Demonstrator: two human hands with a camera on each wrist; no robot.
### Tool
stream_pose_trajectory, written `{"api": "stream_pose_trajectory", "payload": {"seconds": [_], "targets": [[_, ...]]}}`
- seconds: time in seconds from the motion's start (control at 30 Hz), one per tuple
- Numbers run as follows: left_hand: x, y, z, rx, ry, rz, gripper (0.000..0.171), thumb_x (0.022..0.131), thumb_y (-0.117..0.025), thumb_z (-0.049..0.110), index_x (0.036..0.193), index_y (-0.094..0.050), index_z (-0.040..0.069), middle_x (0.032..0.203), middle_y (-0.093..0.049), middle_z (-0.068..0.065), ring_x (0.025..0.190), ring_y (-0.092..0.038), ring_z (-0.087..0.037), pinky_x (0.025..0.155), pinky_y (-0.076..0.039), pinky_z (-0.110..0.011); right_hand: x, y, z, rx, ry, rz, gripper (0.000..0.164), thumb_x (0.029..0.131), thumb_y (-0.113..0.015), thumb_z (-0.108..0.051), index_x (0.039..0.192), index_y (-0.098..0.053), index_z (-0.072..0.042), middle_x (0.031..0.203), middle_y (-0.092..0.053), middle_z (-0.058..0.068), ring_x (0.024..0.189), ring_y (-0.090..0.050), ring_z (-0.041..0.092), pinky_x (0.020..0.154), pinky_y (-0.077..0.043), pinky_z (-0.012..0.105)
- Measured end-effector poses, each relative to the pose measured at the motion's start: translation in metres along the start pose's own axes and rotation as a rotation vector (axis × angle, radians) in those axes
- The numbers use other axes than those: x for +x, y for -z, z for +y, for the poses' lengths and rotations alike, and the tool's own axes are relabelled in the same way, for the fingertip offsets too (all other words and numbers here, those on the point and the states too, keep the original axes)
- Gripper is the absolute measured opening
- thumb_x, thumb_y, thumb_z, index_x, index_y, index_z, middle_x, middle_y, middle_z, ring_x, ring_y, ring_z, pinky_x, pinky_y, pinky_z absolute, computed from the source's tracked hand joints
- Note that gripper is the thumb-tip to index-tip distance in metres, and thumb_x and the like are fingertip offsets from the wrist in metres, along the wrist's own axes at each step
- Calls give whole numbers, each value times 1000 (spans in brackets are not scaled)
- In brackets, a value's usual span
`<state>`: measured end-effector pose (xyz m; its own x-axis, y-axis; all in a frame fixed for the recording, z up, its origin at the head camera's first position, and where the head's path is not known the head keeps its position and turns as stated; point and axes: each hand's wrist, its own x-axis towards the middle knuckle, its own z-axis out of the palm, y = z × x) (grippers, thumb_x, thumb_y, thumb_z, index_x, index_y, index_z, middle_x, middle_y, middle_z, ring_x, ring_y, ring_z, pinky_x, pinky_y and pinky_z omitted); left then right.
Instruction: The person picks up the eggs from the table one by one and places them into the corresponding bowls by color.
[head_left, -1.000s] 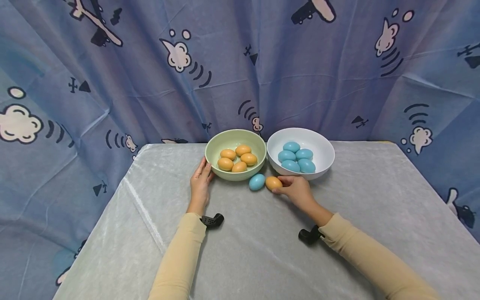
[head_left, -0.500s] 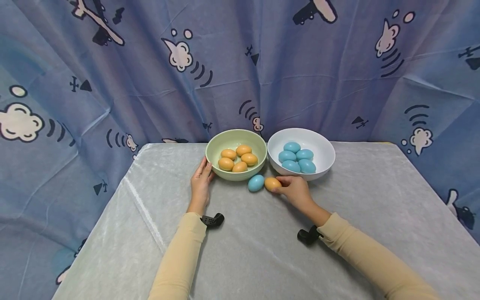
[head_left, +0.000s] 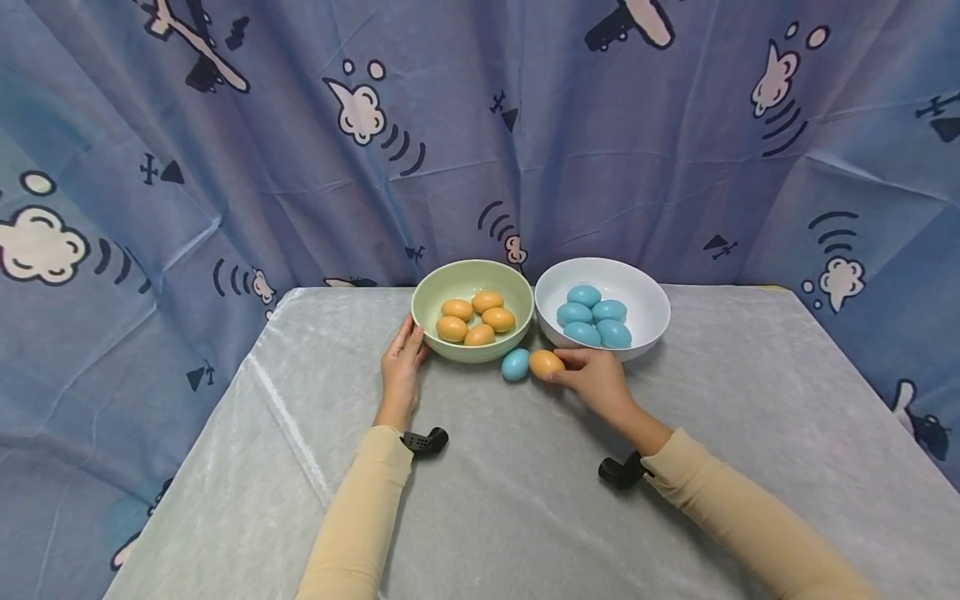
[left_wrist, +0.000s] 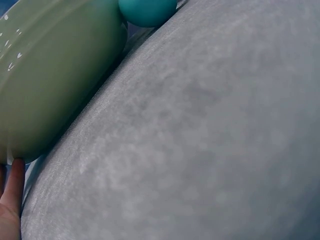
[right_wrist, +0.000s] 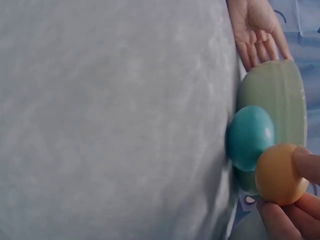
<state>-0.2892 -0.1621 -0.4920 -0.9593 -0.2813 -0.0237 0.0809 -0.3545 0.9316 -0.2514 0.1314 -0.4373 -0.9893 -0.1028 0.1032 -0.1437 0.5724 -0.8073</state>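
My left hand [head_left: 401,375] rests with fairly straight fingers against the left side of a green bowl [head_left: 480,353], which holds several orange eggs [head_left: 452,328]. In the left wrist view the fingertips touch the green bowl's wall [left_wrist: 55,85]. My right hand [head_left: 598,383] pinches an orange egg [head_left: 546,365] between thumb and fingers, in front of the gap between the bowls. Just left of it is a blue egg [head_left: 515,365], close to the green bowl's front. The right wrist view shows the held orange egg [right_wrist: 280,175] overlapping the blue egg [right_wrist: 251,137].
A white bowl [head_left: 651,310] with several blue eggs [head_left: 573,313] stands right of the green one, their rims nearly touching. Grey cloth covers the table [head_left: 495,500]. A blue patterned curtain [head_left: 465,125] hangs behind the table's far edge.
The orange egg in my right hand and the blue egg beside it shift very slightly toward the bowls. My left hand stays at the green bowl.
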Motion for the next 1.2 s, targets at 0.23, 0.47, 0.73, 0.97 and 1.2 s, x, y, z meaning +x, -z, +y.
{"api": "stream_pose_trajectory", "payload": {"seconds": [0.23, 0.47, 0.73, 0.97, 1.2], "targets": [[0, 0, 0, 5, -5, 1, 54, 99, -62, 29, 150, -46, 17, 158, -41, 0, 141, -46, -16, 109, -48, -29, -2, 9, -13, 70, -15, -31, 42, 82, -81, -12, 120, -71, 2, 117, -72, 18, 106, -67, 26, 76, -50, 11], [0, -1, 1, 9, -4, 1, 53, 101, -61, 27, 150, -46, 17, 159, -40, -1, 142, -45, -17, 110, -47, -31, 1, 19, -27, 68, -15, -36, 42, 81, -82, -15, 120, -72, -1, 116, -72, 16, 106, -67, 20, 73, -50, 7], [1, 0, 0, -6, -6, -9, 54, 100, -61, 28, 150, -45, 16, 159, -40, -1, 142, -44, -17, 113, -44, -34, 3, 36, -41, 97, -8, -8, 46, 80, -84, -23, 120, -72, -3, 116, -73, 15, 90, -61, -8, 73, -50, 8], [1, 0, 1, -18, 0, -26, 55, 101, -59, 27, 152, -41, 16, 160, -36, -2, 144, -41, -18, 117, -40, -38, 10, 49, -47, 95, -15, 45, 47, 80, -84, -30, 120, -73, -6, 117, -73, 12, 91, -57, -13, 74, -49, 7], [-4, -2, 9, -27, 17, -41, 54, 102, -57, 20, 153, -39, 10, 161, -34, -6, 146, -39, -20, 118, -39, -40, 23, 57, -39, 80, -37, 104, 48, 81, -84, -31, 118, -73, -2, 117, -72, 15, 81, -56, -17, 72, -49, 5]]}}
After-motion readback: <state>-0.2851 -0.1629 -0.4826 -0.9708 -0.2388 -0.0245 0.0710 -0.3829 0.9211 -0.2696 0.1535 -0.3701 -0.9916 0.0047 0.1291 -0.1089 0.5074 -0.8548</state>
